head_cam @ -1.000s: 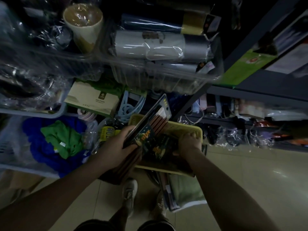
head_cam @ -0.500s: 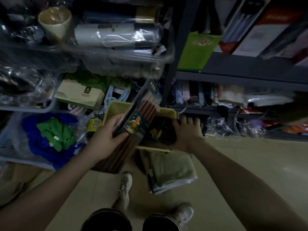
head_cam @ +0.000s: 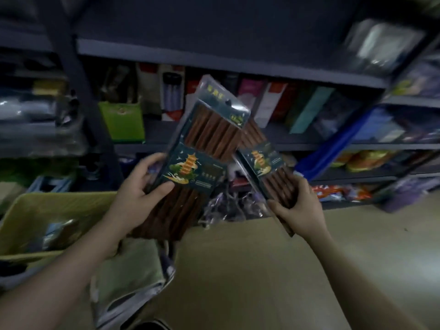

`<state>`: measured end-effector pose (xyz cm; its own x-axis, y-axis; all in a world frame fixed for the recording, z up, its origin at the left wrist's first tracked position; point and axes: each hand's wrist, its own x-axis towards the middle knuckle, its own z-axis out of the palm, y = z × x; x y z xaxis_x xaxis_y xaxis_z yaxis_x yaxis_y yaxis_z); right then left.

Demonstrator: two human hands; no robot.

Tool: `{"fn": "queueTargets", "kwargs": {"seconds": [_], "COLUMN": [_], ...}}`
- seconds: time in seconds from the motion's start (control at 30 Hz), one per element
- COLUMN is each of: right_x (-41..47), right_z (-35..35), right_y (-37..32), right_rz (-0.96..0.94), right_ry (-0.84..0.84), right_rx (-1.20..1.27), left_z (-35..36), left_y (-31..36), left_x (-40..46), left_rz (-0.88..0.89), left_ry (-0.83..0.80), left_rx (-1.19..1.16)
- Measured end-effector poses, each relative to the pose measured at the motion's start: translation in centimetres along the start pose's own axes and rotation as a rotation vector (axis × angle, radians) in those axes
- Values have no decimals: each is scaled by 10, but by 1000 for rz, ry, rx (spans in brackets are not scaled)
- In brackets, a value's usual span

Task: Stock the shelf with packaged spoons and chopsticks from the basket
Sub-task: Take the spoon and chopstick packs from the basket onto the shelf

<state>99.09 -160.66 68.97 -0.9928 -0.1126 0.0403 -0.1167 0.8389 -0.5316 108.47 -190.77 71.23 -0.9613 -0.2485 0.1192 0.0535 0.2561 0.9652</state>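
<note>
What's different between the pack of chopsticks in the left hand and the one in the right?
The left-hand pack shows nearly whole, hang-tab topmost, while the right-hand pack is partly hidden behind it. The left-hand pack leans up to the right; the right-hand pack leans up to the left, so they cross. The left hand holds its pack at mid-length; the right hand grips its pack near the bottom end. Both hold brown chopsticks behind a dark pagoda label.

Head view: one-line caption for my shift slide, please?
Left hand and right hand each grip a chopstick pack, raised before the shelf beside the yellow basket.
</note>
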Motion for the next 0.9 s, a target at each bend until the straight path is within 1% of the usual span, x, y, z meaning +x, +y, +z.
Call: {"fn": "queueTargets", "kwargs": {"seconds": [0.07, 0.13, 0.23, 0.33, 0.4, 0.43, 0.53, 0.6, 0.7, 0.77, 0.83, 0.9], "right_x": [18, 44, 90, 149, 194, 216, 276, 309, 351, 371, 391, 410], "right_z": [-31, -58, -91, -122, -143, -152, -172, -180, -183, -181, -181, -182], "right_y": [1, -3, -16, -29, -35, -36, -38, -33, -11, 9, 26, 38], "right_rz": [18, 52, 95, 146, 184, 214, 338, 419, 503, 507, 488, 388], "right_ry": [112, 196, 286, 315, 331, 338, 308, 249, 194, 187, 208, 303], "right_rx": [75, 163, 217, 198, 72, -19, -293, -379, -334, -310, -259, -155], "left_z": [19, 36, 59, 86, 101, 107, 127, 141, 156, 163, 175, 189], "left_y": [32, 56, 84, 110, 127, 134, 156, 166, 172, 171, 168, 166], "left_x": [27, 59, 106, 153, 185, 201, 247, 273, 308, 329, 352, 372], "left_rz": [88, 138, 141, 78, 25, 2, -73, -143, -200, -237, -266, -308], "left_ry": [12, 24, 54, 109, 144, 135, 27, -30, -84, -85, -77, -92], "left_rx": [-58, -131, -265, -403, -476, -493, -523, -575, -541, -495, -478, -528]}}
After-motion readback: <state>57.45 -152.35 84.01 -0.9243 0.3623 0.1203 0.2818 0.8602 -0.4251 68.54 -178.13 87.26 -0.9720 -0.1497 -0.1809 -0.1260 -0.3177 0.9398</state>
